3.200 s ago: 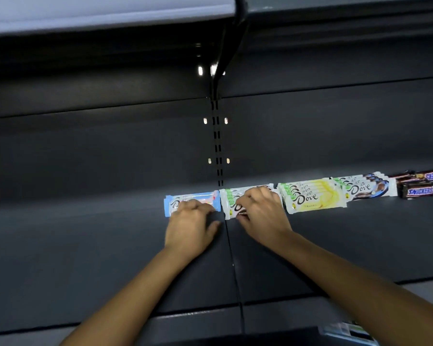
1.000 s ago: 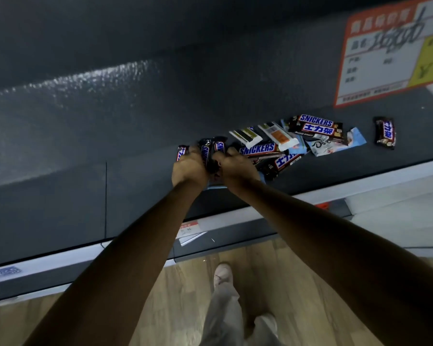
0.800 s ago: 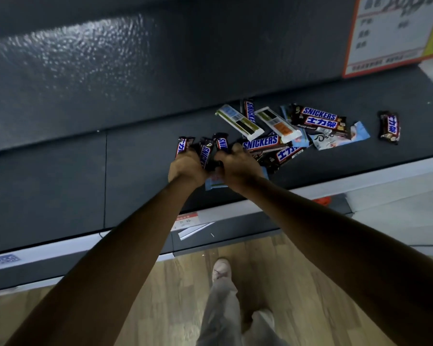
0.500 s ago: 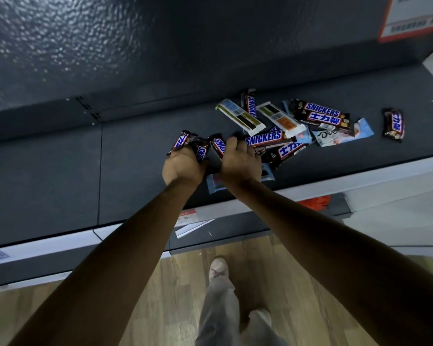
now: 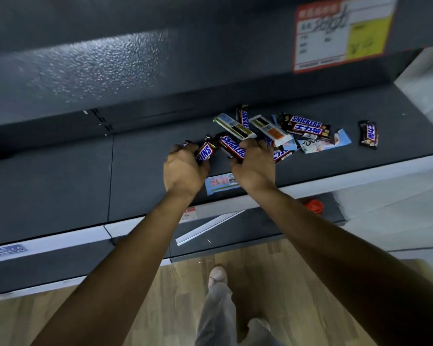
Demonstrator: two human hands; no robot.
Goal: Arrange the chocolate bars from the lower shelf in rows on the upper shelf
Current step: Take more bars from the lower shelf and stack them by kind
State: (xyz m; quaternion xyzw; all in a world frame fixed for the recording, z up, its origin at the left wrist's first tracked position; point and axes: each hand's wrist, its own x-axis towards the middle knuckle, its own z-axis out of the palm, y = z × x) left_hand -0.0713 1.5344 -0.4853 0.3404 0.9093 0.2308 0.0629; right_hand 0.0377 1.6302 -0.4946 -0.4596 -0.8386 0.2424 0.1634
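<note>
A loose pile of chocolate bars lies on the dark lower shelf (image 5: pixel 60 181). My left hand (image 5: pixel 184 171) grips small Snickers bars (image 5: pixel 205 152). My right hand (image 5: pixel 256 166) grips a longer Snickers bar (image 5: pixel 233 146) at the pile's left edge. A light blue bar (image 5: pixel 220 182) lies flat between my wrists. Further right are two white bars (image 5: pixel 234 127), a big Snickers pack (image 5: pixel 306 127), a pale blue Dove bar (image 5: pixel 323 144) and a lone small Snickers (image 5: pixel 369 134). The upper shelf's top is out of view.
The underside of the shelf above (image 5: pixel 110 58) overhangs the pile, with a red-framed price sign (image 5: pixel 340 33) at its right. A white price rail (image 5: pixel 348 176) edges the lower shelf. Below are a bottom ledge (image 5: pixel 235 231), an orange object (image 5: pixel 314 206), wooden floor and my shoes (image 5: pixel 218 275).
My gaze dropped from the upper shelf's Dove row to the lower shelf. Both hands gather Snickers bars from the pile's left; the right hand now holds a longer bar.
</note>
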